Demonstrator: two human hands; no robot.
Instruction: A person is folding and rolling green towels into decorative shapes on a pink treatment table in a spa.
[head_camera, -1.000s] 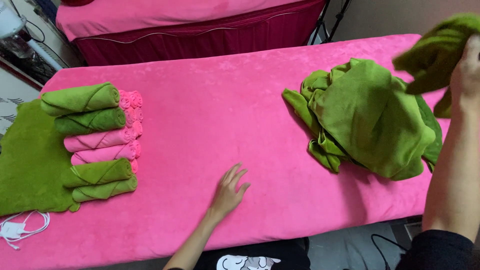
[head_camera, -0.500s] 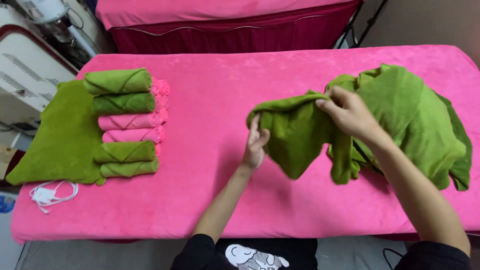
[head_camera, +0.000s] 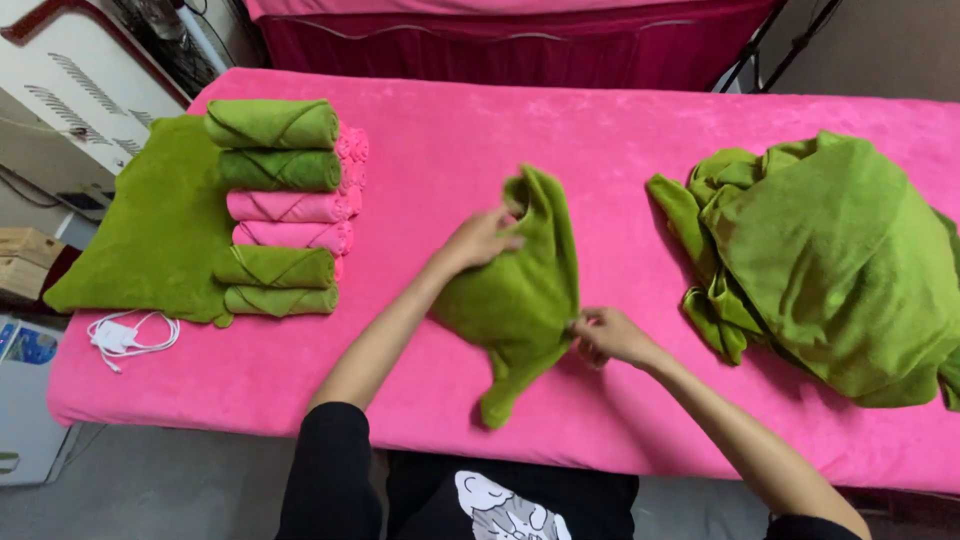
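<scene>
A green towel (head_camera: 522, 290) lies crumpled in the middle of the pink-covered table (head_camera: 450, 150). My left hand (head_camera: 478, 238) grips its upper left edge. My right hand (head_camera: 606, 335) pinches its lower right edge. To the right sits a heap of green towels (head_camera: 830, 260). At the left, several rolled towels are lined up in a column: green rolls (head_camera: 272, 124) at the top and bottom, pink rolls (head_camera: 288, 222) between them.
A flat green towel (head_camera: 160, 225) lies under the rolls at the table's left edge. A white charger with cable (head_camera: 118, 336) rests at the near left corner. Another pink-covered table (head_camera: 520, 40) stands behind. A white cabinet (head_camera: 70, 90) is at the far left.
The green towel has been drawn off the heap toward the table's middle and lowered onto the surface. My left hand has taken its upper edge; my right hand moved down to its lower edge.
</scene>
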